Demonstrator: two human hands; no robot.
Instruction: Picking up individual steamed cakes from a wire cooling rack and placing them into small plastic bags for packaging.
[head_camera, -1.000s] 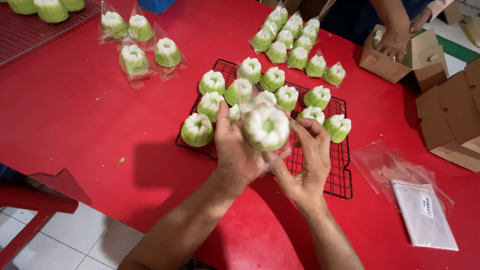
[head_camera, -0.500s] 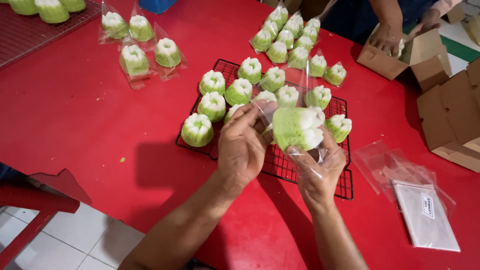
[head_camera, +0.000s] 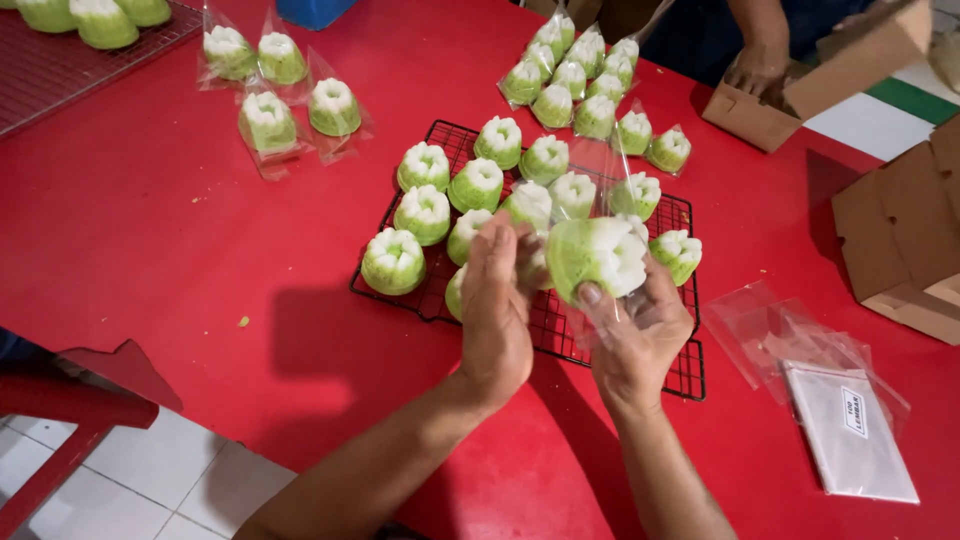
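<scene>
My right hand (head_camera: 638, 338) grips a green and white steamed cake (head_camera: 597, 256) that lies on its side inside a clear plastic bag, held above a black wire rack (head_camera: 680, 375). My left hand (head_camera: 497, 300) is beside it on the left, fingers up against the bag's edge. On the rack under my hands sit several unwrapped green and white cakes (head_camera: 424, 213). The cake in the bag hides part of the rack's middle.
Bagged cakes lie at the back left (head_camera: 268, 120) and back centre (head_camera: 585, 85) of the red table (head_camera: 150, 230). A pile of clear bags (head_camera: 835, 420) lies at the right. Another person's hand (head_camera: 760, 70) holds a cardboard box (head_camera: 800, 95); more boxes (head_camera: 900, 240) stand at the far right. Another rack (head_camera: 60, 60) with cakes is at the top left.
The cake has gone from upright between both hands to lying sideways inside the bag. It has shifted right and now rests in my right hand.
</scene>
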